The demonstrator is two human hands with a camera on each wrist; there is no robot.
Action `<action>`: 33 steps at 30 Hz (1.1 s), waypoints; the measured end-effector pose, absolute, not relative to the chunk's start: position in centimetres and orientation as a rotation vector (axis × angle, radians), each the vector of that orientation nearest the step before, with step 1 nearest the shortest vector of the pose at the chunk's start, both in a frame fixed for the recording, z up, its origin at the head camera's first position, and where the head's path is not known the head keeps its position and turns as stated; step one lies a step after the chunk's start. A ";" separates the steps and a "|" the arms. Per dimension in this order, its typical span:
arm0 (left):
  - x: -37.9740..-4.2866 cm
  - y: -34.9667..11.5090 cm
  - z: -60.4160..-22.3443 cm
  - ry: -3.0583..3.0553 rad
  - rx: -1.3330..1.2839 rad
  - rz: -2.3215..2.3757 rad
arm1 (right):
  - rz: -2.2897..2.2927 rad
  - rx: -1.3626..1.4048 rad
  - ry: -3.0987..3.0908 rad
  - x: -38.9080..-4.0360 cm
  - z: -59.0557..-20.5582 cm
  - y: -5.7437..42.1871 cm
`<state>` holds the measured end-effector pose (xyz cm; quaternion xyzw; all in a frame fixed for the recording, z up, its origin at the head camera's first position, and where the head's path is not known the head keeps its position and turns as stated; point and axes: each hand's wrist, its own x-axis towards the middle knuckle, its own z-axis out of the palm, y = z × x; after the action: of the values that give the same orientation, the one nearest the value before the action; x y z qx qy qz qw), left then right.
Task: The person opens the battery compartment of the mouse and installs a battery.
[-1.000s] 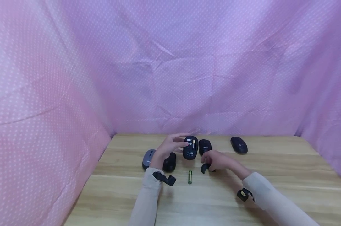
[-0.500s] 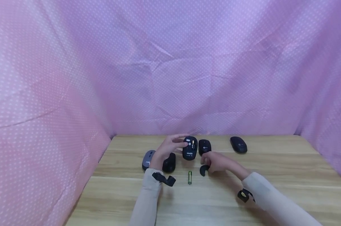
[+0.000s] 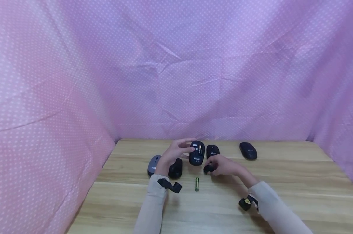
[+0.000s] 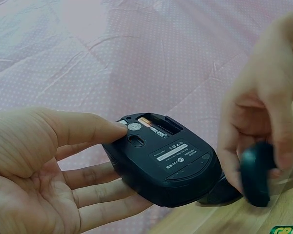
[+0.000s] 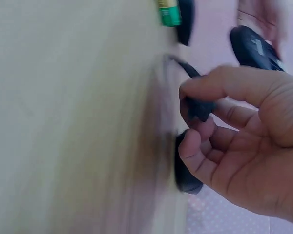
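My left hand (image 3: 172, 154) holds a black computer mouse (image 4: 171, 161) upside down, thumb on its base and fingers underneath. Its battery compartment is uncovered, and one battery (image 4: 154, 128) lies inside beside a vacant slot. In my right hand (image 3: 224, 165) a curved black battery cover (image 4: 256, 175) is pinched between thumb and fingers, a little to the right of the mouse. The right wrist view is blurred, with part of the cover (image 5: 200, 108) hidden behind the thumb. A green battery (image 3: 197, 184) lies on the table in front of the hands.
Behind my right hand stands another black mouse (image 3: 212, 151), and a further one (image 3: 248, 150) sits at the back right. By my left wrist are a grey mouse (image 3: 153, 165) and a black mouse (image 3: 175, 169). Pink dotted cloth (image 3: 176, 81) hangs behind the wooden table (image 3: 120, 201).
My right hand has lifted the battery cover off the table and shifted slightly left with it, towards the held mouse. The left hand and its mouse have stayed nearly still.
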<state>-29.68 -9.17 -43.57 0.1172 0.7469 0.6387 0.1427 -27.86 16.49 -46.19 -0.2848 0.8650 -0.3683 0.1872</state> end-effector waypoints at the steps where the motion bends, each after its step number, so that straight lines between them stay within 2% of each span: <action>1: -29.7 -9.1 -43.6 2.151 0.337 1.844 | -1.056 -0.798 2.451 -28.0 -46.1 16.5; 15: -29.4 -8.3 -43.8 2.109 0.326 1.890 | -1.566 -0.360 2.530 -29.3 -44.7 16.4; 33: -30.0 -8.3 -44.0 2.166 0.274 1.901 | -2.067 -0.368 2.365 -29.6 -43.5 15.5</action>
<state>-29.95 -8.35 -44.02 0.0940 0.7426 0.6516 0.1230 -29.62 15.52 -43.52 -0.1162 0.7479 -0.6535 -0.0103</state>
